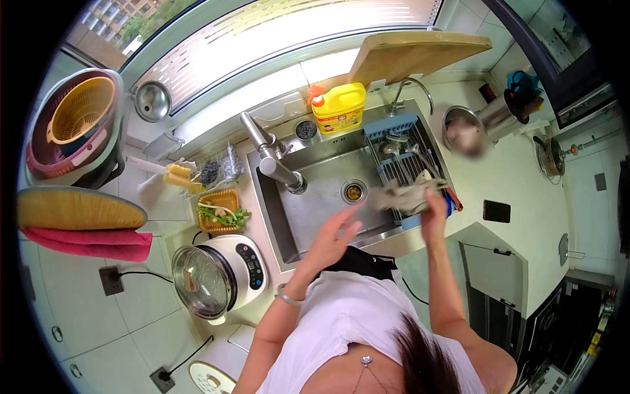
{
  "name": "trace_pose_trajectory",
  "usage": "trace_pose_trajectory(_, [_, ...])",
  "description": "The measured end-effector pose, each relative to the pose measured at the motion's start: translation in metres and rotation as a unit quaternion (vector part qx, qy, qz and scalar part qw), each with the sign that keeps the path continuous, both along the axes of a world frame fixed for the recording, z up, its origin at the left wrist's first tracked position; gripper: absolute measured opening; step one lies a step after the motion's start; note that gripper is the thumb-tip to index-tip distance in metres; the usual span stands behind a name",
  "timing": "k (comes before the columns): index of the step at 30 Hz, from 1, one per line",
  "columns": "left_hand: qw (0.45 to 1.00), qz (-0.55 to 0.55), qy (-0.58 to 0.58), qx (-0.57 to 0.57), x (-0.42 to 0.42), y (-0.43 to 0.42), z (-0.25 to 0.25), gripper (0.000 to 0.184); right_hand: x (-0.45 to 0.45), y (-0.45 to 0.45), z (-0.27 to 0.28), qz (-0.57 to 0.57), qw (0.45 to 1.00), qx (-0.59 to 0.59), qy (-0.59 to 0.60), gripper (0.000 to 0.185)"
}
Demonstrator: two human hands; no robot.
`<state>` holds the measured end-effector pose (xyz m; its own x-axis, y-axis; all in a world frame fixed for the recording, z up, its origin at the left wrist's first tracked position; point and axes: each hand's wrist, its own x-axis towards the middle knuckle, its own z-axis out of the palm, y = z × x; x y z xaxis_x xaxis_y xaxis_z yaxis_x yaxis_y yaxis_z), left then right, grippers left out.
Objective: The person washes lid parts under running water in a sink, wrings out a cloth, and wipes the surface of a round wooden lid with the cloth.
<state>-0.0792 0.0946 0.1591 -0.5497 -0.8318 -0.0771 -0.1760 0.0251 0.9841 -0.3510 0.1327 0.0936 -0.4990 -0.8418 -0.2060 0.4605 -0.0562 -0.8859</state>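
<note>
My right hand grips a greyish-beige cloth, partly smeared by motion, over the right part of the sink. Beneath the cloth is a blue draining rack with several metal utensils in it. My left hand is above the sink's front edge, its fingers apart and holding nothing. The steel sink lies below both hands, and bits of yellowish scrap sit in its drain. A red handle sticks out beside my right hand.
A faucet rises at the sink's left; a yellow detergent jug stands behind it. Left are a basket of greens and a glass-lidded cooker. Right are a phone and a steel pot with blurred contents.
</note>
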Motion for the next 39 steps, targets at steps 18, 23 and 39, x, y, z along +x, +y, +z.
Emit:
trace_pose_trajectory(18, [0.988,-0.052,0.122,-0.076,-0.025,0.032,0.010,0.074,0.132,-0.001,0.098,0.208,0.936,0.122,-0.256,0.057])
trace_pose_trajectory(23, [0.979,-0.163,0.123,0.015,-0.008,0.022,0.036,0.078,0.123,-0.008,0.007,0.110,0.961,0.114,-0.226,0.049])
trace_pose_trajectory(39, [0.981,0.097,-0.013,-0.166,-0.008,0.005,0.024,0.051,0.109,0.008,0.067,0.323,0.885,0.112,-0.316,0.074])
